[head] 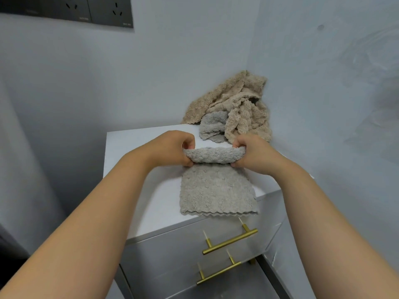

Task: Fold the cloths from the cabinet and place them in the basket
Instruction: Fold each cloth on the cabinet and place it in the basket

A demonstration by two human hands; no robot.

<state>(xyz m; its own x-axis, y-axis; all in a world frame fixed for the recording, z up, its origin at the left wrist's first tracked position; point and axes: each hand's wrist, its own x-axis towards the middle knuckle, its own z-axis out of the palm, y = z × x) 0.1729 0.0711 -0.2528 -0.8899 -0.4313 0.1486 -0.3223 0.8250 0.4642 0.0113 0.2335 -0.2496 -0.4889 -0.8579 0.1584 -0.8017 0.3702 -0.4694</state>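
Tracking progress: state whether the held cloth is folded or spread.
Grey cloth half-folded: left hand and right hand curl its far edge over; rest lies flat.

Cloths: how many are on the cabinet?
3: a half-folded grey cloth at the front, a crumpled beige cloth in the corner, a second grey cloth beneath it. More may hide.

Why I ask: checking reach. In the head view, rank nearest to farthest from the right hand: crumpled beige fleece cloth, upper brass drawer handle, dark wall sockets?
1. Crumpled beige fleece cloth, just behind right hand.
2. Upper brass drawer handle, below, cabinet front.
3. Dark wall sockets, upper left.
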